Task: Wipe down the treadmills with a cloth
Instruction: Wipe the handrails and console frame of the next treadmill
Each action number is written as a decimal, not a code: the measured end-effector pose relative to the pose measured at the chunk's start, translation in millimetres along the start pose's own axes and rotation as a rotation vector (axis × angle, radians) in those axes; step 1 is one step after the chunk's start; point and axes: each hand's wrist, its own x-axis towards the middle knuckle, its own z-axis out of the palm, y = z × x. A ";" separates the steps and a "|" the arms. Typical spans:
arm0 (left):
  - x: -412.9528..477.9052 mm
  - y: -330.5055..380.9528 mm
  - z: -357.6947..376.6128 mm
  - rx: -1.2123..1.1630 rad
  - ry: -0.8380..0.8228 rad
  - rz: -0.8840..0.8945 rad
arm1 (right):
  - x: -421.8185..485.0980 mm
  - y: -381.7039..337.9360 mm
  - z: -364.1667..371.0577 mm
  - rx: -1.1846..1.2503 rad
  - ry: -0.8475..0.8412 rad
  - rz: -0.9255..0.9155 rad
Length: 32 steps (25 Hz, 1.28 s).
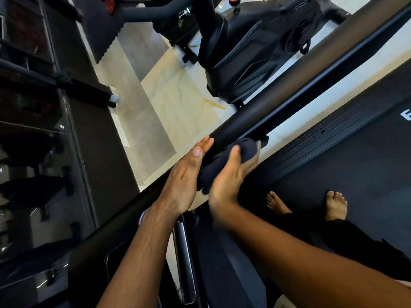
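The treadmill's black handrail runs diagonally from the lower left to the upper right. A dark cloth is wrapped around the rail near the middle of the view. My right hand grips the cloth from the right side, thumb on top, and looks blurred. My left hand lies flat against the left side of the rail and cloth, fingers straight. The black running belt is at the right, with two bare feet standing on it.
An exercise bike stands on the pale marble floor beyond the rail. A dark glossy wall or glass panel fills the left side. The treadmill's console frame is below my arms.
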 end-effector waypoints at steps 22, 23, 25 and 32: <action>-37.7 -41.3 -16.5 0.013 0.086 -0.039 | -19.0 78.1 -3.1 0.243 -0.103 0.641; -37.4 -40.2 -14.4 0.022 0.091 -0.045 | -14.7 73.6 -6.8 0.281 -0.146 0.725; -35.9 -36.2 -11.2 0.053 0.091 -0.051 | -4.1 69.7 -18.8 0.389 -0.220 0.821; -9.8 -14.1 7.7 0.104 0.106 -0.009 | -23.4 41.1 -22.8 0.405 -0.190 1.010</action>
